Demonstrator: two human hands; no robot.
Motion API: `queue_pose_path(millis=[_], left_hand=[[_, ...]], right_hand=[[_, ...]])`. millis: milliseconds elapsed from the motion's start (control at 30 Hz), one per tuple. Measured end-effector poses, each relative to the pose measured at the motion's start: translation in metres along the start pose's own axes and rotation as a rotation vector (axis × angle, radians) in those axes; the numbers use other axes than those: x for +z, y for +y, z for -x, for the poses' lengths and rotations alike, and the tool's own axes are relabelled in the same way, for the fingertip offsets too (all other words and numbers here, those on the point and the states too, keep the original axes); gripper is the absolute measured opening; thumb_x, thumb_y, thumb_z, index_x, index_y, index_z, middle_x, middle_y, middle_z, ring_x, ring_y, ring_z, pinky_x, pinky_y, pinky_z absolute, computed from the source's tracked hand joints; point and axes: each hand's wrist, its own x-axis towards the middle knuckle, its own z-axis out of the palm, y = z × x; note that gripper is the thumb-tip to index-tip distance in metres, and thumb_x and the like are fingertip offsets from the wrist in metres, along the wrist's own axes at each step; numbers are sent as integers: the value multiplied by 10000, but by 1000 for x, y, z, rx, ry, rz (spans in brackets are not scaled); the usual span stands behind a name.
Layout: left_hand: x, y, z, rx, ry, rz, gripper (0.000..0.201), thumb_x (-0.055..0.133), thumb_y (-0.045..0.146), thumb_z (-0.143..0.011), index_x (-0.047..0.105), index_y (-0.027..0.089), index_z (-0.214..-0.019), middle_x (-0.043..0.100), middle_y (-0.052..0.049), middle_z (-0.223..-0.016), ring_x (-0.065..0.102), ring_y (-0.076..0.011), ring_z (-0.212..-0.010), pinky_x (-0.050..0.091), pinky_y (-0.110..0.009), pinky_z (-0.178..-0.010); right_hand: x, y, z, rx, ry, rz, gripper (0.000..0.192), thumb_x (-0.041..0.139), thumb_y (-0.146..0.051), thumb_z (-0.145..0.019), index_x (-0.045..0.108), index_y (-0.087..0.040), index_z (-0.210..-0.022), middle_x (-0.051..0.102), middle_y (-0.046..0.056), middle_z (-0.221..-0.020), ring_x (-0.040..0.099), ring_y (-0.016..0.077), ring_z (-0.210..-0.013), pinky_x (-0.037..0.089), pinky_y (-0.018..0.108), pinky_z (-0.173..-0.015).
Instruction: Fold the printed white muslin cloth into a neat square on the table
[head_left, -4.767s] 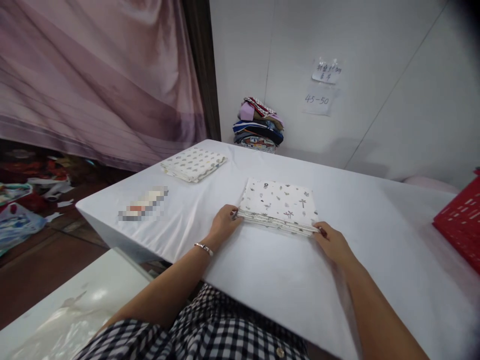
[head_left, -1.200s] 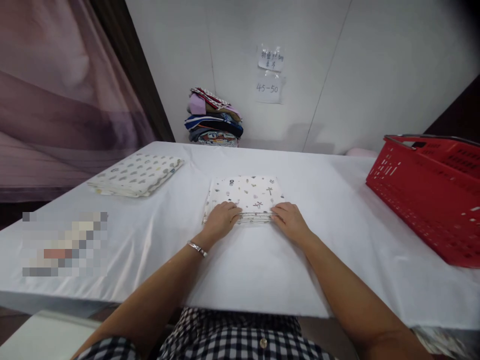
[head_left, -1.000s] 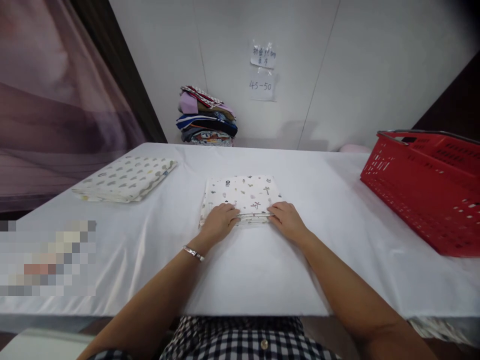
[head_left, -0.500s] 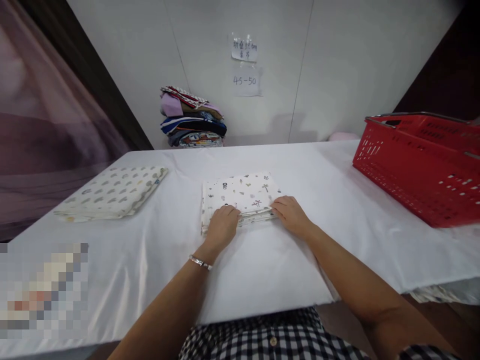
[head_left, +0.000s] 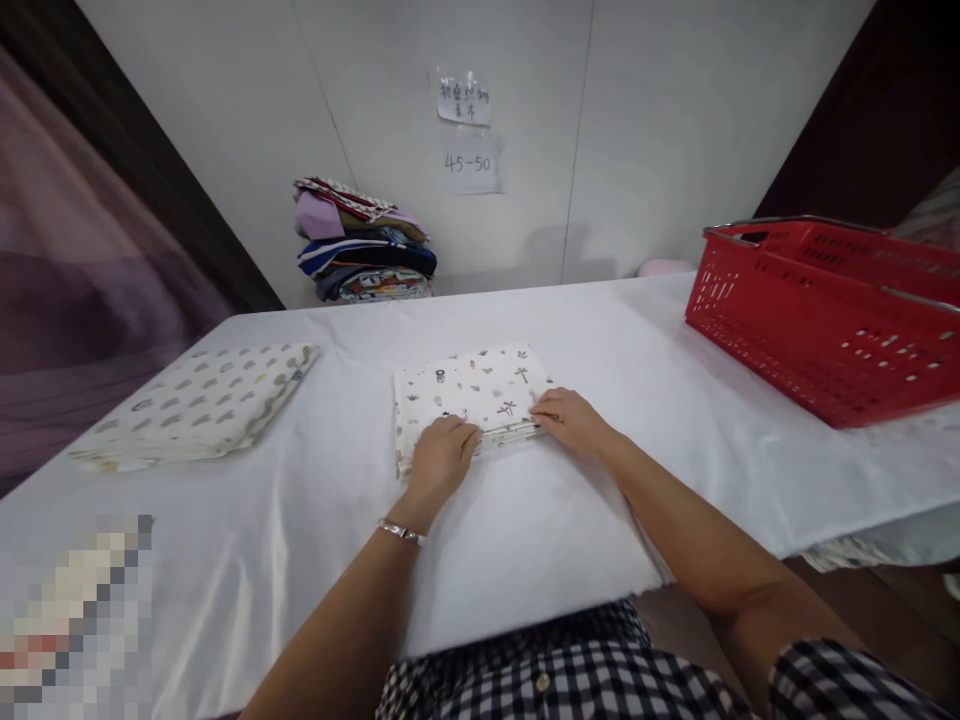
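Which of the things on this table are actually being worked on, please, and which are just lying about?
In hand:
- folded printed cloth, with the left hand and right hand resting on its near edge

Lying about:
- second folded cloth, far left
- red basket, right
- stack of coloured fabrics by the wall
- paper notes on the wall

Bare table [head_left: 615, 330] before red basket [head_left: 817, 330]

lower wall note [head_left: 470, 163]: "45-50" | upper wall note [head_left: 464, 101]: handwritten characters, not legible
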Motion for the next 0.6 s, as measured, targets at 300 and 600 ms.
queue_pose_path(millis=[300, 600], left_hand=[[1, 4, -2, -43, 30, -45, 323, 381, 302, -901, 592, 186, -686, 566, -47, -742, 497, -176, -745, 380, -314, -659], [4, 3, -1, -42, 71, 25, 282, 443, 381, -877, 644, 211, -775, 593, -37, -760, 520, -177, -774, 397, -314, -689]], right_hand=[[-7, -16, -13, -33, -106, 16, 163, 539, -198, -814, 694, -211, -865, 644, 34, -878, 559, 166, -831, 413, 275, -724], [1, -19, -19, -39, -126, 116, 213, 453, -159, -880, 643, -188, -788, 605, 48, -845, 520, 161, -820, 379, 263, -691]])
